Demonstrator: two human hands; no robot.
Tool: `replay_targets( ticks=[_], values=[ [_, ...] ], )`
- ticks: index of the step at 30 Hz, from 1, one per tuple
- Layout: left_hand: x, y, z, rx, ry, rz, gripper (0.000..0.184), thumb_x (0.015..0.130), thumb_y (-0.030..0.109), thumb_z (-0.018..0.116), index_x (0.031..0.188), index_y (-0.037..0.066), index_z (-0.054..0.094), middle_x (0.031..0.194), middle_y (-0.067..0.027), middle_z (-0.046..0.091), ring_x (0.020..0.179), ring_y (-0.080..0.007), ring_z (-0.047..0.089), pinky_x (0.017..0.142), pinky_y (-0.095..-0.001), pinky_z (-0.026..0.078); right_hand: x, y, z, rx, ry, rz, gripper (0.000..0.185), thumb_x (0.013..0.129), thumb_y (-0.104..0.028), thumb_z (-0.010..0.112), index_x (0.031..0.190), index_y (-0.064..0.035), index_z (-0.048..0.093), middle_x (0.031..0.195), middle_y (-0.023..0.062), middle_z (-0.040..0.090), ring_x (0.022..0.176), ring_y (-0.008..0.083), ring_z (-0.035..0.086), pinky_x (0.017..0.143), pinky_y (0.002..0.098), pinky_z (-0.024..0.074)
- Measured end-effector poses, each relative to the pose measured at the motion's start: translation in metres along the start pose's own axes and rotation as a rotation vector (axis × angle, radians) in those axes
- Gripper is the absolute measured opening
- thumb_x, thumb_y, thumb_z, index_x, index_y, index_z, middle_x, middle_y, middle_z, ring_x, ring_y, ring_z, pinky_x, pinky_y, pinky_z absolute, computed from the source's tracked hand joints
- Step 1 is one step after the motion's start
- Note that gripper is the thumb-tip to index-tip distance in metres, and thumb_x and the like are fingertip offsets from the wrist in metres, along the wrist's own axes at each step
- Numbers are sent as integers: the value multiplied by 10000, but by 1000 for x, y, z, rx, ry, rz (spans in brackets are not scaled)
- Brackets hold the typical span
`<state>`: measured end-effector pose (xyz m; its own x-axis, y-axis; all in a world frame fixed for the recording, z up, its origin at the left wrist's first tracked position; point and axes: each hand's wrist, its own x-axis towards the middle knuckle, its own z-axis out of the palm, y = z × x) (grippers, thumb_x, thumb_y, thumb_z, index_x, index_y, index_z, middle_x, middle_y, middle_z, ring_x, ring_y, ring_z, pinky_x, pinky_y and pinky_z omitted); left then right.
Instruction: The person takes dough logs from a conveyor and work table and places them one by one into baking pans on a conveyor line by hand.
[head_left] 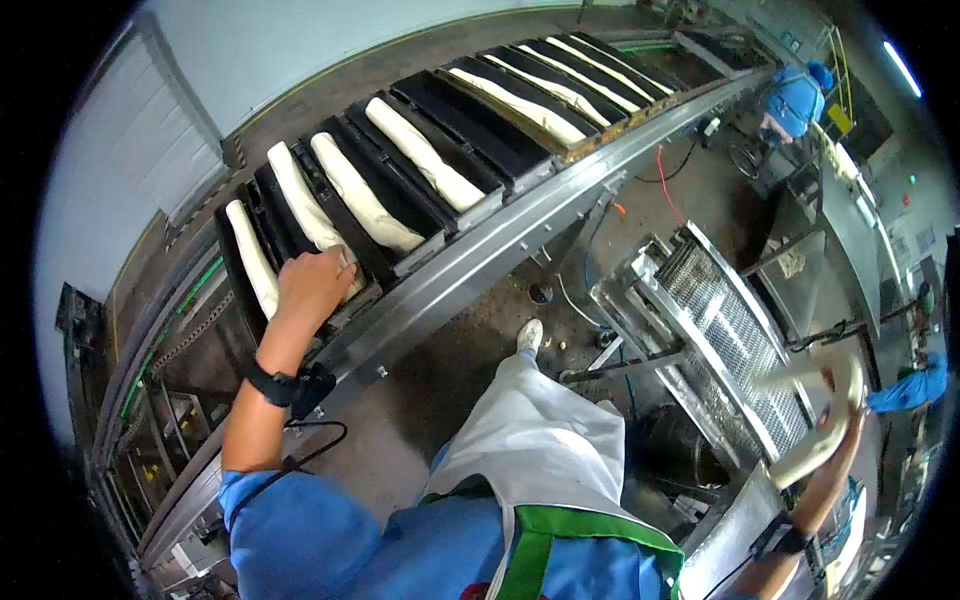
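Black rectangular pans lie side by side on a metal conveyor, most with a long pale dough strip inside. My left hand is at the near end of the second strip from the left, its fingers bent onto the dough. The strip left of it lies beside my wrist. Out to the right, my right hand holds a bent length of pale dough, blurred by motion, beside a metal mesh belt.
A person in blue stands at the upper right, and another blue sleeve shows at the right edge. The conveyor's steel side rail runs diagonally in front of me. Hoses and cables cross the floor below it.
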<state>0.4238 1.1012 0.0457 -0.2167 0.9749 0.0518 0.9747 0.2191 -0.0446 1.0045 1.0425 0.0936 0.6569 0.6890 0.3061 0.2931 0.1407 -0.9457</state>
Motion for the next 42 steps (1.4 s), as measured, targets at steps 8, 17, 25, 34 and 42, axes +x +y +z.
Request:
replay_targets(
  ticks=[8,17,25,34,42],
  values=[
    [10,-72,-67,-45,-34,-83,331,756,287,471,985,61,549,900,-179,566,850,-326,534,748,-395,418,16,-124,292,475,-1394,263,379,811,-225,490,1098,11,415,945,156,535,777,236,580,653,301,505],
    [76,-225,15,-321,-345,-405,584,757,114,459,1279,91,198,980,-185,535,763,-252,542,541,-330,471,-73,-83,368,54,-1821,62,620,755,-373,563,1205,-25,316,1065,122,472,928,178,495,752,269,440],
    [48,-283,68,-806,-253,-731,695,726,14,493,1283,236,142,1069,-136,469,750,-252,508,518,-350,423,22,-1,259,-245,-1624,229,410,799,-294,525,1106,-35,444,998,70,517,890,139,515,703,250,444],
    [61,-159,-40,175,14,-444,296,716,202,488,982,73,514,932,-171,557,869,-341,522,734,-417,422,110,58,162,-206,-1401,432,348,802,-279,524,1040,-29,478,944,71,536,818,148,544,670,249,461],
    [113,2,-8,318,-273,140,378,759,360,442,994,83,549,1013,-163,524,943,-320,486,791,-416,384,108,79,127,-213,-1409,404,343,806,-291,519,1057,-60,488,934,49,543,826,118,523,685,253,450]
  ],
)
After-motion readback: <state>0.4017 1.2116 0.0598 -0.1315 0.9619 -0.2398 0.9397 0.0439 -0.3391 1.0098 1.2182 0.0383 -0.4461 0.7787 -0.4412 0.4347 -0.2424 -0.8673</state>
